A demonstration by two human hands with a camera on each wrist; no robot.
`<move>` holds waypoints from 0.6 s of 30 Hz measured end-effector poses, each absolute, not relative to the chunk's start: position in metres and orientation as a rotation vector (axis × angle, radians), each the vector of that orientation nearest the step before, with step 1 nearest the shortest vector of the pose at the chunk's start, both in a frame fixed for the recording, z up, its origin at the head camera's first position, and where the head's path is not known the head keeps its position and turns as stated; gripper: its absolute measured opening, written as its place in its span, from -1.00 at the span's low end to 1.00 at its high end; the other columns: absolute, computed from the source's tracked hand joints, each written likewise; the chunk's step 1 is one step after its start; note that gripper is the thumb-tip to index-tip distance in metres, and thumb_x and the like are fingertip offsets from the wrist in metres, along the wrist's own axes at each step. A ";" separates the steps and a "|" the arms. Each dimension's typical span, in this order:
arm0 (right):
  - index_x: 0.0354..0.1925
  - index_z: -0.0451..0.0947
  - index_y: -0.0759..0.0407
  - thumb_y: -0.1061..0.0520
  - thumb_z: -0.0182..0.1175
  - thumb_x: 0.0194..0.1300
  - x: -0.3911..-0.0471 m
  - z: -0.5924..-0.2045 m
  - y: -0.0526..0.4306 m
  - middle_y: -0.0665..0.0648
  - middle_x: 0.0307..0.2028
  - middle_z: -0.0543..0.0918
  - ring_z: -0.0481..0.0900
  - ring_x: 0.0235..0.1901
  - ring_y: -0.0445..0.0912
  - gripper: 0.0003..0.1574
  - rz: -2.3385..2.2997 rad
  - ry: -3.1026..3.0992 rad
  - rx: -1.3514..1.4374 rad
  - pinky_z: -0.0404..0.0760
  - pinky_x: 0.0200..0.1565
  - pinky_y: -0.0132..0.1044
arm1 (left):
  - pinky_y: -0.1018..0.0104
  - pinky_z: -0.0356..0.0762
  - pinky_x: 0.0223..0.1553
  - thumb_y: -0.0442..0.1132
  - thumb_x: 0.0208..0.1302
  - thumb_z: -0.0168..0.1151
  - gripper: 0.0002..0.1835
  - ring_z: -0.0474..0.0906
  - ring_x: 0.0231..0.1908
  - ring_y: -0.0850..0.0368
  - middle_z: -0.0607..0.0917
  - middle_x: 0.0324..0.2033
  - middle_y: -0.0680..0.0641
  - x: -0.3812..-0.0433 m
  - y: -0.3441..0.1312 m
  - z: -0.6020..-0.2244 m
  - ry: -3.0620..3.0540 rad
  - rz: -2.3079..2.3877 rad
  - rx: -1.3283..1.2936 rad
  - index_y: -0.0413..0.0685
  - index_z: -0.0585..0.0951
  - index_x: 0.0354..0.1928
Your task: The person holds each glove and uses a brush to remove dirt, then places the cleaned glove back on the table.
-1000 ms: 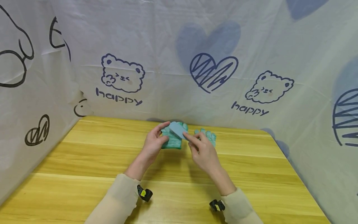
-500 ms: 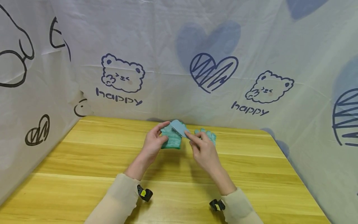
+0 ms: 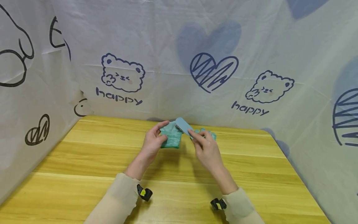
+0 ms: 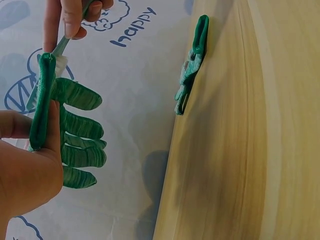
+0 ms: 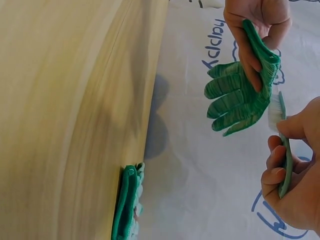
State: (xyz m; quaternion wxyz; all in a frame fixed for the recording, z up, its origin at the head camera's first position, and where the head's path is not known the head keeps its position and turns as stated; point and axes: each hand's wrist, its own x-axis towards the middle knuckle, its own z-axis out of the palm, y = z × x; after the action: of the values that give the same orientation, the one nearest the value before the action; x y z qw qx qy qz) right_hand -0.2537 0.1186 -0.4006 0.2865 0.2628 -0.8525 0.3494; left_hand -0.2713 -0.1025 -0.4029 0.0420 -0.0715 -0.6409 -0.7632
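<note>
My left hand grips a green knitted glove above the table, thumb on the near face and fingers behind it. In the left wrist view the glove's fingers hang loose beyond my hand. My right hand holds a light blue brush by its handle, index finger laid along its back. White bristles face the glove, right at its surface in the right wrist view. A second green glove lies on the table behind my right hand, which partly hides it.
The wood-grain table reaches back to a white curtain printed with bears and hearts. A black clip-like device sits at each cuff, the left one and the right one.
The brush has moved up and to the right across the glove, toward its right edge. My right hand has shifted slightly right with it; the left hand has stayed nearly still.
</note>
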 end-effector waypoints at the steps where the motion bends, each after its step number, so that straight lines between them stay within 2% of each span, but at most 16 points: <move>1: 0.26 0.66 0.13 0.37 0.25 0.41 -0.254 -0.400 0.119 0.22 -0.15 0.60 0.44 -0.36 -0.07 -0.50 0.940 -2.277 0.703 0.44 -0.37 -0.28 | 0.47 0.33 -0.36 -0.63 0.26 0.02 -0.30 0.29 -0.48 0.30 0.37 0.47 -0.18 -0.272 -0.103 -0.403 -1.961 -2.333 -0.218 -0.18 0.43 0.47; 2: 0.27 0.66 0.12 0.36 0.25 0.41 -0.254 -0.400 0.119 0.22 -0.14 0.60 0.45 -0.35 -0.07 -0.50 0.945 -2.275 0.701 0.45 -0.37 -0.27 | 0.47 0.31 -0.38 -0.63 0.26 0.01 -0.31 0.24 -0.52 0.30 0.37 0.47 -0.18 -0.271 -0.103 -0.403 -1.959 -2.332 -0.215 -0.18 0.44 0.46; 4: 0.27 0.66 0.11 0.36 0.24 0.42 -0.253 -0.399 0.119 0.23 -0.13 0.60 0.46 -0.34 -0.06 -0.49 0.958 -2.265 0.696 0.46 -0.37 -0.26 | 0.48 0.31 -0.39 -0.63 0.25 0.01 -0.31 0.27 -0.51 0.32 0.37 0.47 -0.19 -0.271 -0.103 -0.404 -1.950 -2.333 -0.213 -0.19 0.44 0.46; 5: 0.27 0.66 0.10 0.36 0.24 0.42 -0.253 -0.398 0.119 0.23 -0.13 0.60 0.47 -0.34 -0.05 -0.49 0.963 -2.258 0.695 0.46 -0.37 -0.25 | 0.47 0.27 -0.42 -0.64 0.24 0.01 -0.31 0.21 -0.54 0.30 0.36 0.47 -0.18 -0.271 -0.103 -0.403 -1.948 -2.327 -0.209 -0.19 0.45 0.45; 7: 0.27 0.66 0.10 0.35 0.24 0.42 -0.253 -0.398 0.120 0.24 -0.12 0.60 0.47 -0.33 -0.04 -0.49 0.968 -2.243 0.693 0.47 -0.37 -0.24 | 0.46 0.27 -0.42 -0.64 0.23 0.02 -0.31 0.22 -0.51 0.28 0.35 0.48 -0.18 -0.271 -0.102 -0.403 -1.943 -2.320 -0.208 -0.20 0.46 0.44; 10: 0.26 0.67 0.11 0.35 0.24 0.41 -0.254 -0.398 0.121 0.24 -0.12 0.60 0.45 -0.35 -0.05 -0.50 0.978 -2.210 0.685 0.47 -0.38 -0.25 | 0.47 0.32 -0.35 -0.64 0.23 0.02 -0.31 0.33 -0.33 0.26 0.36 0.48 -0.17 -0.271 -0.102 -0.402 -1.942 -2.323 -0.200 -0.20 0.46 0.44; 12: 0.26 0.67 0.12 0.36 0.24 0.41 -0.254 -0.397 0.121 0.24 -0.12 0.59 0.43 -0.39 -0.06 -0.51 0.989 -2.195 0.682 0.46 -0.41 -0.26 | 0.47 0.36 -0.24 -0.63 0.24 0.02 -0.31 0.41 -0.05 0.25 0.34 0.50 -0.14 -0.270 -0.102 -0.402 -1.951 -2.323 -0.197 -0.18 0.45 0.45; 15: 0.25 0.68 0.12 0.35 0.24 0.41 -0.254 -0.397 0.122 0.23 -0.14 0.58 0.40 -0.41 -0.08 -0.52 0.996 -2.186 0.685 0.43 -0.44 -0.28 | 0.45 0.38 -0.12 -0.63 0.27 0.01 -0.31 0.31 0.28 0.12 0.31 0.52 -0.13 -0.270 -0.103 -0.402 -1.957 -2.334 -0.200 -0.16 0.44 0.46; 16: 0.25 0.68 0.11 0.35 0.24 0.42 -0.253 -0.397 0.121 0.23 -0.15 0.58 0.40 -0.40 -0.08 -0.52 0.993 -2.188 0.691 0.42 -0.43 -0.28 | 0.44 0.37 -0.10 -0.63 0.27 0.01 -0.30 0.24 0.35 0.11 0.29 0.53 -0.12 -0.270 -0.104 -0.402 -1.961 -2.334 -0.203 -0.16 0.43 0.47; 18: 0.24 0.69 0.11 0.35 0.26 0.41 -0.254 -0.397 0.121 0.21 -0.15 0.59 0.40 -0.37 -0.09 -0.52 0.983 -2.197 0.715 0.40 -0.41 -0.29 | 0.43 0.36 -0.12 -0.63 0.27 0.00 -0.30 0.25 0.32 0.04 0.29 0.53 -0.14 -0.270 -0.104 -0.402 -1.961 -2.335 -0.211 -0.19 0.41 0.48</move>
State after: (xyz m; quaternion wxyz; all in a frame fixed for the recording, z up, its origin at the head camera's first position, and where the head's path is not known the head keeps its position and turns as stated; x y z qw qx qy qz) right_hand -0.2537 0.1211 -0.3970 0.3101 0.2707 -0.8319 0.3720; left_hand -0.2705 -0.1040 -0.4024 0.0424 -0.0690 -0.6410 -0.7633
